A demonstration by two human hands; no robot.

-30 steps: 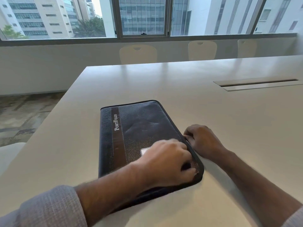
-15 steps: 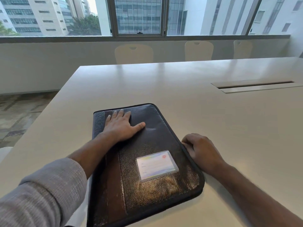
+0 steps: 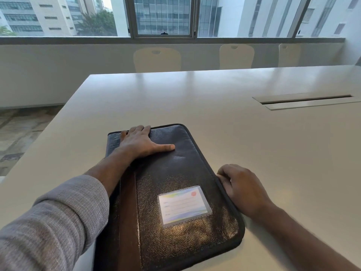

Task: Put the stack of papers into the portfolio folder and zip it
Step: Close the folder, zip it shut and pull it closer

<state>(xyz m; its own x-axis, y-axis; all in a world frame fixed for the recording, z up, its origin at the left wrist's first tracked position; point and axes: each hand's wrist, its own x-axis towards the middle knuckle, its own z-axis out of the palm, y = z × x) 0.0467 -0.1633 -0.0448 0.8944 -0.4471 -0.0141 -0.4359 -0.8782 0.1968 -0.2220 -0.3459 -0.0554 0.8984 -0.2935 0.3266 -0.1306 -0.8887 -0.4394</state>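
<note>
The black leather portfolio folder lies closed on the white table, with a clear card pocket on its cover. No papers are visible. My left hand lies flat on the folder's far left corner, thumb spread and fingertips curling over the far edge. My right hand rests on the table against the folder's right edge. Its fingers are curled and pinched at the zipper track; the zipper pull is hidden under them.
A recessed cable slot is set in the table at the right. Three pale chairs stand behind the far edge, under the windows. The table's left edge drops to carpet.
My left hand has left the folder's near right corner and moved to its far left corner, uncovering the card pocket. My right hand has stayed at the right edge.
</note>
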